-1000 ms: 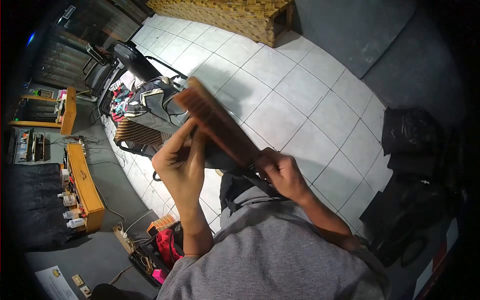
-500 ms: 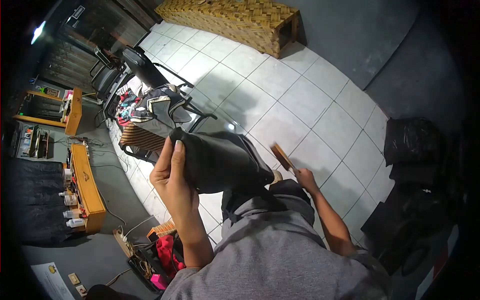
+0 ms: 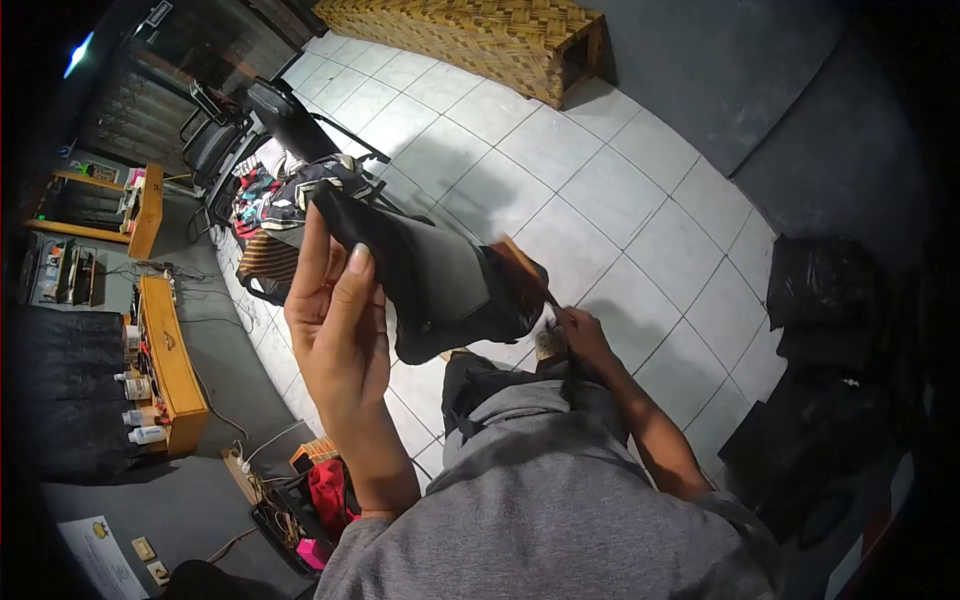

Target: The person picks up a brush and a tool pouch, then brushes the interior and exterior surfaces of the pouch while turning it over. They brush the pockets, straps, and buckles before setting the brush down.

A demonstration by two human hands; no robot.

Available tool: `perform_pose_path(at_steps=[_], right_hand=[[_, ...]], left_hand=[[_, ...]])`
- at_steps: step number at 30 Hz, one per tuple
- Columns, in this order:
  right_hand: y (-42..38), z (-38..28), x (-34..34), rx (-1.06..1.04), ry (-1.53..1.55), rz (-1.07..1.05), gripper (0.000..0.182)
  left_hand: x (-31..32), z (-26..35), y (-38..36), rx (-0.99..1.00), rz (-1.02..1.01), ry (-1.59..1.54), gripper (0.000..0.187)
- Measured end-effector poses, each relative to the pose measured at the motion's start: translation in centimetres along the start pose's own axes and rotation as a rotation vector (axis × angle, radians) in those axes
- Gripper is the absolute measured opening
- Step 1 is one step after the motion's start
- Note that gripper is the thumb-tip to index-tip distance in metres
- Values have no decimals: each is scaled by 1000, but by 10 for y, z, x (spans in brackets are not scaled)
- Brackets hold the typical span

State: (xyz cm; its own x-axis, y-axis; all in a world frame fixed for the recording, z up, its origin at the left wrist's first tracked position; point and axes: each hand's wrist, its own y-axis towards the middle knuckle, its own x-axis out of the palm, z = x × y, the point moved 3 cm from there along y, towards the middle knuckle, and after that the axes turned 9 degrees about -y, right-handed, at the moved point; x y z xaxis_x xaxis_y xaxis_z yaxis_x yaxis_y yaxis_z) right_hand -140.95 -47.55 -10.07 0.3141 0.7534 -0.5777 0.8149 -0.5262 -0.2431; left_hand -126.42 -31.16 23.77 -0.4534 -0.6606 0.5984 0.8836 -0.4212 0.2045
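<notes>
Left hand (image 3: 335, 320) holds a black shoe (image 3: 435, 280) up at chest height over the tiled floor (image 3: 600, 200), fingers (image 3: 345, 285) wrapped around its left end, closed on it. Right hand (image 3: 583, 335) grips the handle of a wooden brush (image 3: 525, 270), fingers closed on it; brush head sits against the shoe's right end, touching or just about, hard to tell exactly. Shoe is tilted, sole side facing away as far as I can see.

Step in hand, by my read: brushing the shoe, mid-stroke at the right end. Next move would call for keeping the left grip firm so the shoe does not twist, and drawing the brush along the upper with light pressure, turning the shoe to reach unbrushed sides.

Around: woven bench (image 3: 470, 35) far, clothes pile (image 3: 275, 195) far left, black bags (image 3: 820, 290) right, wooden shelf with bottles (image 3: 165, 370) left.
</notes>
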Motion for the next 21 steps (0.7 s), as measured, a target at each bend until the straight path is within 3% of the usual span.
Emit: perform_pose_path(at_steps=[2,4,6,8,10,13,14,15,17,21], right_hand=[[12,92,39,177,-507,-232,45],[7,123,51,37,-698,-484,52],[17,138,68,109,-537,-416,52],[10,98,47,287,-199,-235,51],[12,5,3,212,86,-127,46],[-5,-122,-49,-93,663,-209,34],[-24,-165,-72,-55,757,-264,33],[-26,-176,-77,-365,582,-154,28],[-36,-203,-85,-568,410,37,25],[-2,-136,-36,-370,156,-85,28]], left_hand=[[2,4,-1,22,17,-20,47],[2,9,-3,72,-12,-54,51],[-4,10,-2,83,10,-10,51],[-3,8,-4,72,133,12,54],[-8,2,-5,69,103,-14,55],[-12,-3,-8,73,26,-46,57],[-9,-5,-8,74,68,-4,58],[-7,-6,-8,77,107,37,59],[-11,-6,-9,82,47,24,60],[-13,10,-6,216,107,-62,62]])
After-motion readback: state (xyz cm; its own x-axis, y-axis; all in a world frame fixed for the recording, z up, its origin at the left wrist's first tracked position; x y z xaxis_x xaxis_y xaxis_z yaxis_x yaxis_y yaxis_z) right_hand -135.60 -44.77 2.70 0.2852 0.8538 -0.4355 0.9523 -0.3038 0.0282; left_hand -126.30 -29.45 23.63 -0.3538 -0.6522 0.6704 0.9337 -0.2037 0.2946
